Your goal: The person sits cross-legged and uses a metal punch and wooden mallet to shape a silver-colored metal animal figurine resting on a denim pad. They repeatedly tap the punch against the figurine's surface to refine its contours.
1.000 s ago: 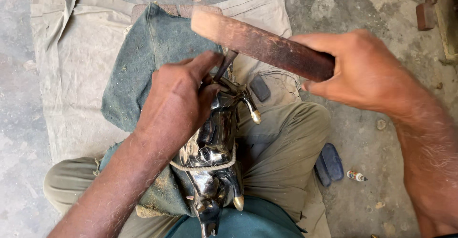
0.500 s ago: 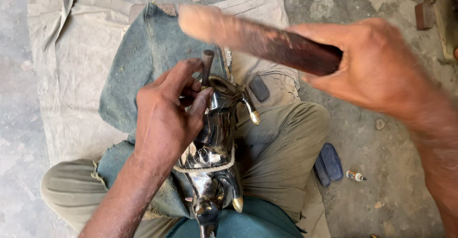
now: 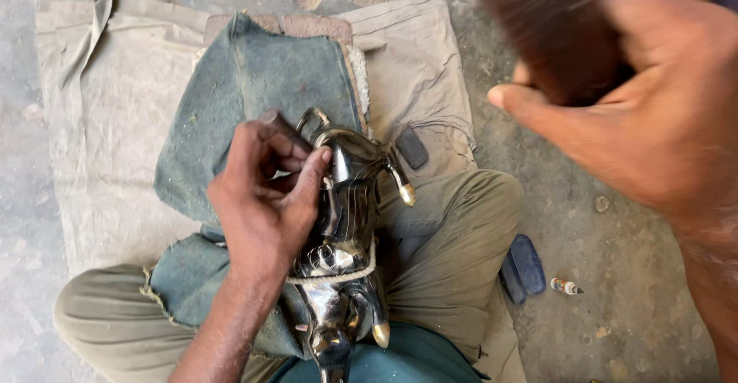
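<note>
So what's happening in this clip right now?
A person sits cross-legged on a beige cloth with a shiny dark metal animal figurine resting in the lap on a blue-green rag. The left hand presses a small punch-like tool against the figurine's upper end. The right hand holds a brown wooden block raised high, blurred. A small vial lies on the floor.

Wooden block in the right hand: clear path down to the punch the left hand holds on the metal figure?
Probably yes. The right hand holds the wooden block raised, nothing between it and the punch; the left hand grips below its top end, against the metal figure.
</note>
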